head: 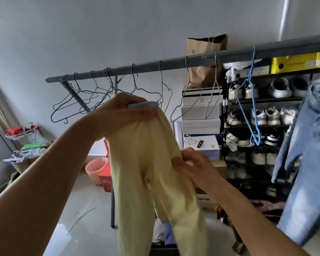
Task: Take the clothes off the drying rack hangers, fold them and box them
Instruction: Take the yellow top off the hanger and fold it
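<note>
A pale yellow garment (148, 163) with a light blue collar band hangs in front of me, free of any hanger. My left hand (118, 115) grips its top edge at the collar. Lower down, my right hand (190, 161) pinches the garment's right side. Behind it runs the grey drying rack bar (155, 66) with several bare wire hangers (92, 97) hooked on it. A blue hanger (251, 100) dangles from the bar at the right. Pale blue jeans (307, 154) hang at the far right.
A black shoe rack (257, 126) full of shoes stands behind the bar, beside stacked white boxes (200, 115) and a brown paper bag (205, 60). A pink bin (96, 169) and red box (105, 182) sit on the floor. One wire hanger (81, 218) lies on the tiles.
</note>
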A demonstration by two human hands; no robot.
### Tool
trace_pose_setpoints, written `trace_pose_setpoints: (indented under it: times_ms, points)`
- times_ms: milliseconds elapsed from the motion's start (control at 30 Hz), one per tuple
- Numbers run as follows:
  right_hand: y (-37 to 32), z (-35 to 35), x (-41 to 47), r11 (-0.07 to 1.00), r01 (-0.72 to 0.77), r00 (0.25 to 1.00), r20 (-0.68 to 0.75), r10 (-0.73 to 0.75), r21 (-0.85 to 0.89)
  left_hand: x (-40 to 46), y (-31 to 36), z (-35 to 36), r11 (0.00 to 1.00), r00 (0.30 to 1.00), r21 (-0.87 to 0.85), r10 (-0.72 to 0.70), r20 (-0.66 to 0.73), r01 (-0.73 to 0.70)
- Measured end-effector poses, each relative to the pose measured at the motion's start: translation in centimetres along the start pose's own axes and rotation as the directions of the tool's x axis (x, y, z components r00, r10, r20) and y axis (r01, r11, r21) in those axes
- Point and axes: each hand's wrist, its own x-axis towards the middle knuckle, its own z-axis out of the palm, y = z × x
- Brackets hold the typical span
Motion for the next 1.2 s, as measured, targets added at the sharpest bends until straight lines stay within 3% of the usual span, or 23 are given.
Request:
trace_pose_setpoints:
  times_ms: [167,267,467,567,767,867,1067,1133,1200]
  points:
    - [-0.5,0.9,0.3,0.987,0.001,0.997,0.078,-0.013,0.160,-0.3,0.3,-1.1,1.000,1.000,0.007,0.008,0.030,-0.008]
    - [-0.9,0.9,0.3,0.969,0.006,1.000,0.012,-0.009,0.247,-0.9,0.4,-2.0,1.000,1.000,-0.008,0.019,0.001,-0.019]
    - [-3.2,-1.3,1.0,0.977,0.133,0.982,-0.158,-0.106,0.169,-1.9,-1.4,-3.4,0.957,0.992,0.284,-0.024,-0.121,0.058]
    - [-4.4,-2.6,2.0,0.984,0.097,0.989,-0.125,-0.078,0.148,-2.7,-1.8,-3.2,0.989,0.998,0.137,-0.045,-0.052,0.051]
    - [-5.3,-3.1,3.6,0.997,0.014,1.000,-0.006,-0.014,0.080,-2.1,-1.1,-1.4,0.965,0.979,-0.256,0.104,0.176,-0.057]
    - [-5.4,-2.4,4.0,1.000,-0.007,0.999,0.050,0.006,0.029,-1.2,-0.3,0.1,0.959,0.979,-0.283,0.073,0.193,-0.016]
    - [-4.9,-0.1,3.7,0.991,-0.016,0.986,0.166,-0.006,0.132,-0.1,0.4,2.5,0.935,0.989,-0.355,0.034,0.143,0.019]
    - [-4.5,0.2,3.3,0.995,0.004,0.990,0.139,-0.018,0.099,0.0,0.3,2.7,0.929,0.993,-0.371,0.023,0.119,0.023]
    - [-4.3,0.1,3.0,0.995,0.098,0.994,-0.057,-0.096,0.026,-0.2,0.0,2.4,0.925,0.998,-0.379,-0.014,0.067,0.038]
